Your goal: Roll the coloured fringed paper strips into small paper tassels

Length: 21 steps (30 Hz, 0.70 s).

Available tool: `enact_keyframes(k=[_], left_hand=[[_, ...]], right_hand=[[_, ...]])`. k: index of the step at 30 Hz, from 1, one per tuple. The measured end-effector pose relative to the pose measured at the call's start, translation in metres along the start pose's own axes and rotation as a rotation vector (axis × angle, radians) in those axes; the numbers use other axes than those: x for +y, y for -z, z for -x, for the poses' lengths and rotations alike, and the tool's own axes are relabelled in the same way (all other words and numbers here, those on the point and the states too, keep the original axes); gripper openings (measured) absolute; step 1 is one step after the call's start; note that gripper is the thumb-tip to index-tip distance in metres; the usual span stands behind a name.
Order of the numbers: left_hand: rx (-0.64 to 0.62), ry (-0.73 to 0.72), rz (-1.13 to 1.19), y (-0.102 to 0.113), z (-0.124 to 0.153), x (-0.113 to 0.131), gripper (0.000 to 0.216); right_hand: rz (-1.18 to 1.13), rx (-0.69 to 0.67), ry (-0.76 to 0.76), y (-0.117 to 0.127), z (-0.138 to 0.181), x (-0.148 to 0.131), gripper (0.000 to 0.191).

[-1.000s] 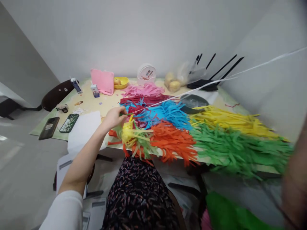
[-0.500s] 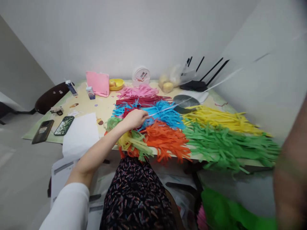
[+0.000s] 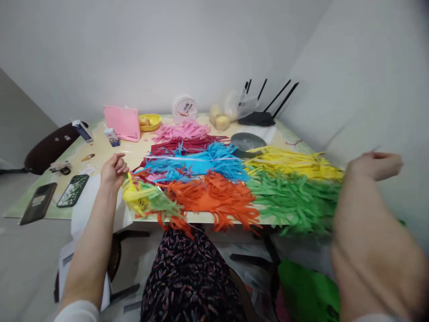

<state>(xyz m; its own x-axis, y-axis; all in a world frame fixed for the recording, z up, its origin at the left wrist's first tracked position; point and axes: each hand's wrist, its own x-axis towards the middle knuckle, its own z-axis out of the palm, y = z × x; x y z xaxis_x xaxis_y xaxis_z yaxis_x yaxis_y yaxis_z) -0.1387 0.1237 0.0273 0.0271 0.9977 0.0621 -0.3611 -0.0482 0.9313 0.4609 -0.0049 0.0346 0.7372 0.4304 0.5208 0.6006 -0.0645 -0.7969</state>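
Observation:
A thin white ribbon (image 3: pixel 192 158) runs nearly level across the blue tissue-paper fringe (image 3: pixel 201 164). My left hand (image 3: pixel 115 171) is closed in a pinch at the ribbon's left end, above the yellow and pale green fringe (image 3: pixel 140 197). Far to the right, my right hand (image 3: pixel 378 165) is raised with curled fingers, in line with the ribbon; motion smears it, and the ribbon's stretch close to it is too faint to follow. Orange fringe (image 3: pixel 214 197) lies at the table's near edge. Green fringe (image 3: pixel 298 201) and yellow fringe (image 3: pixel 291 163) spread out on the right.
Behind lie dark red (image 3: pixel 177 145) and pink fringe (image 3: pixel 182 131), a grey plate (image 3: pixel 248 142), a black router (image 3: pixel 257 118), a ribbon spool (image 3: pixel 184 109), a yellow bowl (image 3: pixel 150 123) and a pink tablet case (image 3: pixel 122 123). Two phones (image 3: pixel 73 191) rest on the left.
My left hand has moved left, from over the blue fringe to the table's left part. My right hand has come into view on the right. The ribbon has dropped from slanting upward to level.

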Motion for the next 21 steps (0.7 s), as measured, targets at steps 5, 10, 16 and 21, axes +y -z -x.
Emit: enact_keyframes(k=[5,10,16,21], left_hand=[[0.011,-0.002,-0.020,0.005,0.004,-0.001,0.025],[-0.045,-0.089,-0.106,-0.011,0.020,0.009,0.020],[-0.067,-0.140,-0.144,-0.024,0.033,0.016,0.026],[-0.115,-0.140,-0.129,-0.031,0.036,0.014,0.026]], right_hand=[[0.116,-0.109,-0.141,-0.056,0.012,0.003,0.058],[0.092,-0.377,-0.039,-0.125,0.040,-0.043,0.032],[-0.137,-0.761,0.323,-0.136,0.167,-0.153,0.006],[0.066,-1.462,0.639,-0.108,0.273,-0.203,0.028]])
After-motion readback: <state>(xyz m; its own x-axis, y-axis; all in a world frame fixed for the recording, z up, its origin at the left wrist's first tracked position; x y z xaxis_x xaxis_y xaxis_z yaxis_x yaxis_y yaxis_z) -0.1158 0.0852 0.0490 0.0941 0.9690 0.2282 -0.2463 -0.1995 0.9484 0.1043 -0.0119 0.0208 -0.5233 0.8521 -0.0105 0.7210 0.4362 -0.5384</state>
